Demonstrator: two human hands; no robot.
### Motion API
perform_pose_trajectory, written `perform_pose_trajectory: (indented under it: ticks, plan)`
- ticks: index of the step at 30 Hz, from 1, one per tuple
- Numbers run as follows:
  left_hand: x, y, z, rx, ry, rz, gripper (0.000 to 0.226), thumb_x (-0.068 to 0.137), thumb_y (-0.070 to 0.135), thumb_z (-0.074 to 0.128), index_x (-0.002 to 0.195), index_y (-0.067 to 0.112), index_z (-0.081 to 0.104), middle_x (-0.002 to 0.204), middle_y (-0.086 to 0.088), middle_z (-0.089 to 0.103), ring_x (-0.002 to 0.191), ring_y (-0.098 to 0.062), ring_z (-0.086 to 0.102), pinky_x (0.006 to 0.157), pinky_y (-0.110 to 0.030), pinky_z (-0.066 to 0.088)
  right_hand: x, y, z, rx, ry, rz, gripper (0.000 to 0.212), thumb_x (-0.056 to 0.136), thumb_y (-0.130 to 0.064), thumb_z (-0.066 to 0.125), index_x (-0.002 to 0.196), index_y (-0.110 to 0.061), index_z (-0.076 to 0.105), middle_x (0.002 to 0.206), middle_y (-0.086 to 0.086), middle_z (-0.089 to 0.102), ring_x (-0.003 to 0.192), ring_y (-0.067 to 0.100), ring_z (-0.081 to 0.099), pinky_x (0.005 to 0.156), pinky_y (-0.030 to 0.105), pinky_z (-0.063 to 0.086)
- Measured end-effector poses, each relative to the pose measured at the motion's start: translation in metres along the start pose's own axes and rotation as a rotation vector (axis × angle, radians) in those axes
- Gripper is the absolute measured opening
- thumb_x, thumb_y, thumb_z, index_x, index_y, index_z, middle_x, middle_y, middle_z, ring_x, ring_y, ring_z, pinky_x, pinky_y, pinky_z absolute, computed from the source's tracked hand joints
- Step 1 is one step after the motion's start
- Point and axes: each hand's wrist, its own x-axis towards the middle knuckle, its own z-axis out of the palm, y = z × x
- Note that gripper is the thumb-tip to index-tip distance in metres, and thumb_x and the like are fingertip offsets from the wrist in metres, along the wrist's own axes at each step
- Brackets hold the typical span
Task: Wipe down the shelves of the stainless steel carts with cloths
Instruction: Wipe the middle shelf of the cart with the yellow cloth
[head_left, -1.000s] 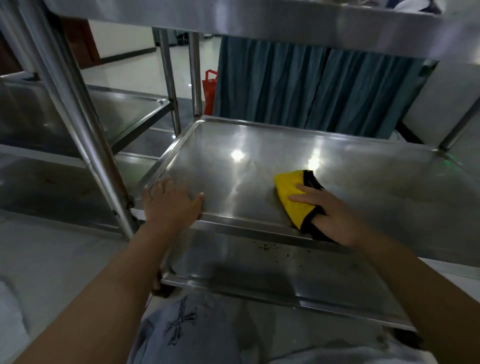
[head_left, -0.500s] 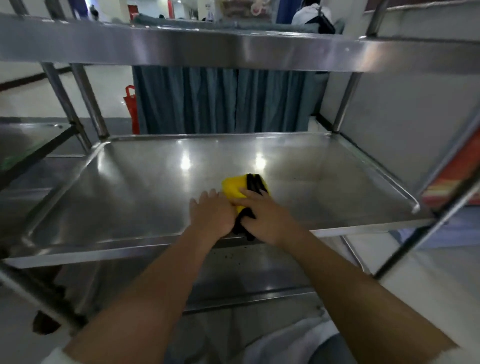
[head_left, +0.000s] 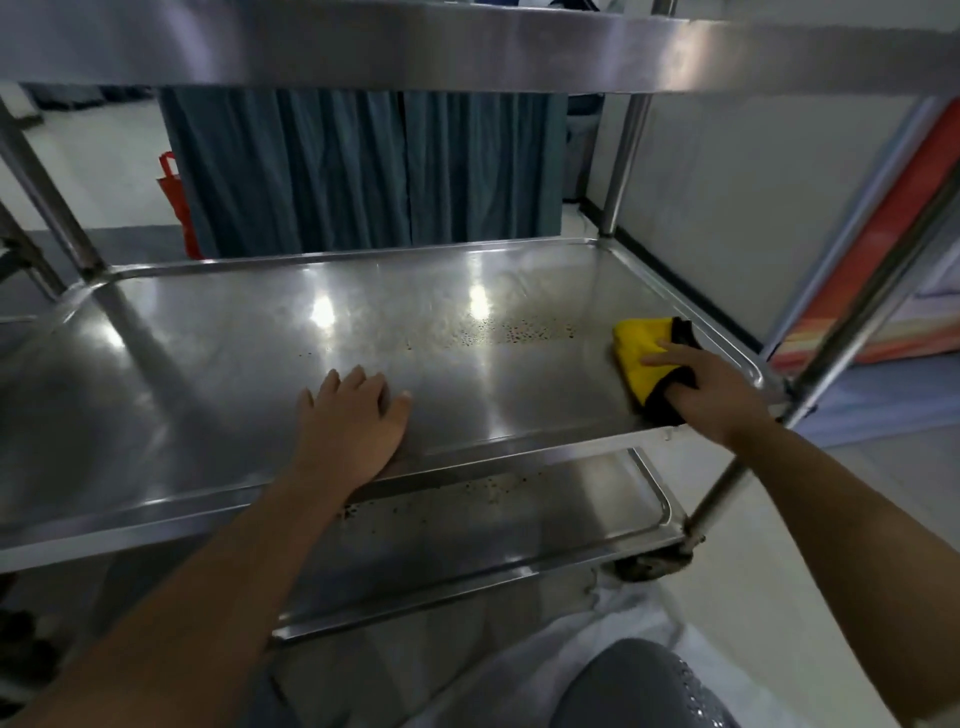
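Head view: our right hand (head_left: 711, 387) grips cloth (head_left: 641, 353) under fingers, at middle shelf's (head_left: 208, 364) right end; left hand (head_left: 353, 415) flat, near front edge.

Pic is kinda dim w/ a grey-blue tint. You get two bright glare spots on the middle shelf (head_left: 218, 364), so light comes from above. The top shelf (head_left: 467, 47) looks smeared and soft. Your arms throw soft shadows on the steel. Edges bend: the right post (head_left: 852, 332) leans in. Bottom corners are blurry and dark.
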Motion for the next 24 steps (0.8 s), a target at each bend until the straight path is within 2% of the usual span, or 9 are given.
perform_pose_trajectory:
  ticks: [2, 4, 6, 8, 11, 14, 17, 21, 24]
  plan:
    - [0.006, -0.002, 0.002, -0.048, 0.027, -0.013, 0.038, 0.092, 0.048, 0.022, 0.088, 0.022, 0.049, 0.097, 0.003, 0.05, 0.113, -0.029, 0.049, 0.102, -0.055, 0.034, 0.007, 0.002, 0.002, -0.004, 0.079, 0.045, 0.034, 0.086, -0.016, 0.054, 0.112, -0.035, 0.065, 0.143, -0.004, 0.048, 0.129, 0.026, 0.045, 0.106, 0.04, 0.036]
    - [0.01, -0.006, 0.005, -0.054, 0.03, -0.014, 0.038, 0.093, 0.048, 0.023, 0.091, 0.021, 0.051, 0.099, 0.003, 0.052, 0.116, -0.03, 0.049, 0.104, -0.056, 0.033, 0.013, -0.004, 0.01, -0.06, 0.13, 0.101, 0.03, 0.086, -0.023, 0.053, 0.11, -0.037, 0.065, 0.139, -0.002, 0.053, 0.122, 0.03, 0.051, 0.099, 0.039, 0.04]
    - [0.014, -0.01, 0.008, -0.039, 0.039, -0.01, 0.041, 0.094, 0.048, 0.025, 0.095, 0.019, 0.054, 0.102, 0.0, 0.054, 0.117, -0.033, 0.05, 0.103, -0.058, 0.033, 0.016, -0.015, 0.021, -0.164, 0.151, 0.122, 0.029, 0.085, -0.027, 0.052, 0.108, -0.037, 0.066, 0.131, 0.0, 0.058, 0.113, 0.033, 0.055, 0.087, 0.038, 0.041]
    - [0.017, -0.014, 0.009, -0.02, 0.047, -0.006, 0.046, 0.095, 0.05, 0.024, 0.1, 0.017, 0.056, 0.108, -0.004, 0.057, 0.118, -0.035, 0.05, 0.103, -0.059, 0.034, 0.017, -0.029, 0.033, -0.221, 0.128, 0.112, 0.031, 0.083, -0.026, 0.05, 0.108, -0.036, 0.066, 0.131, -0.001, 0.057, 0.113, 0.033, 0.053, 0.081, 0.037, 0.04]
    - [0.025, -0.021, 0.01, 0.001, 0.03, -0.002, 0.05, 0.095, 0.053, 0.023, 0.107, 0.017, 0.055, 0.117, -0.006, 0.057, 0.122, -0.034, 0.047, 0.106, -0.059, 0.032, 0.017, -0.061, 0.052, -0.201, 0.056, 0.086, 0.038, 0.081, -0.026, 0.051, 0.115, -0.037, 0.064, 0.145, -0.006, 0.045, 0.126, 0.03, 0.045, 0.094, 0.041, 0.044]
    - [0.034, -0.027, 0.01, -0.008, 0.029, 0.01, 0.05, 0.095, 0.053, 0.025, 0.11, 0.016, 0.055, 0.12, -0.007, 0.056, 0.124, -0.035, 0.046, 0.107, -0.059, 0.031, 0.01, -0.113, 0.088, -0.17, -0.034, -0.098, 0.039, 0.08, -0.028, 0.055, 0.117, -0.038, 0.062, 0.147, -0.009, 0.042, 0.133, 0.028, 0.039, 0.101, 0.044, 0.042]
    - [0.039, -0.034, 0.008, -0.017, 0.037, 0.041, 0.045, 0.095, 0.051, 0.027, 0.105, 0.016, 0.055, 0.113, -0.006, 0.057, 0.117, -0.034, 0.049, 0.102, -0.058, 0.035, 0.003, -0.149, 0.115, -0.133, -0.119, -0.246, 0.038, 0.083, -0.032, 0.053, 0.12, -0.04, 0.059, 0.148, -0.012, 0.04, 0.139, 0.028, 0.031, 0.102, 0.046, 0.04]
    - [0.041, -0.041, 0.005, -0.004, 0.026, 0.067, 0.043, 0.095, 0.048, 0.026, 0.107, 0.018, 0.053, 0.113, -0.004, 0.056, 0.113, -0.03, 0.05, 0.099, -0.054, 0.038, 0.008, -0.124, 0.094, -0.077, -0.099, -0.218, 0.038, 0.083, -0.022, 0.057, 0.117, -0.037, 0.063, 0.145, -0.011, 0.045, 0.135, 0.019, 0.038, 0.101, 0.038, 0.042]
    - [0.04, -0.04, 0.003, -0.027, 0.021, 0.052, 0.043, 0.095, 0.046, 0.027, 0.112, 0.017, 0.053, 0.116, -0.005, 0.055, 0.117, -0.031, 0.047, 0.102, -0.055, 0.035, 0.015, -0.079, 0.06, -0.112, 0.01, -0.074, 0.038, 0.081, -0.018, 0.06, 0.115, -0.033, 0.065, 0.142, -0.007, 0.048, 0.129, 0.02, 0.045, 0.098, 0.032, 0.04]
